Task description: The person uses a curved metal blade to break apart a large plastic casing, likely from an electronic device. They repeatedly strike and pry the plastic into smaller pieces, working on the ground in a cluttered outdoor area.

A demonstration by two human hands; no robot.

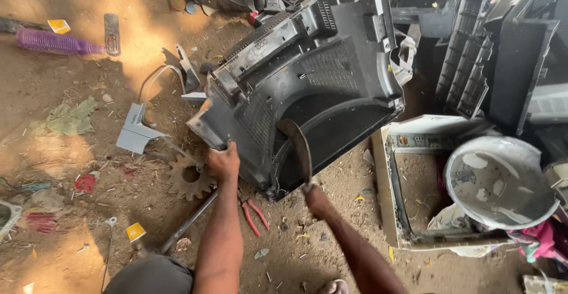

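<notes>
A large black plastic television back shell (313, 75) lies tilted on the dirt floor, its hollow side facing me. My left hand (223, 161) grips the shell's lower left edge. My right hand (317, 201) is closed around the handle of a curved dark metal blade (297, 146), which points up into the shell's opening. Red-handled pliers (254, 214) lie on the ground between my two forearms.
A rusty gear (189, 178) and a metal rod (186, 224) lie by my left arm. A beige casing frame (393, 181) holds a grey bowl (500, 181) at right. More black shells (503, 57) are stacked behind. A purple brush (53, 42) and remote (112, 33) lie far left.
</notes>
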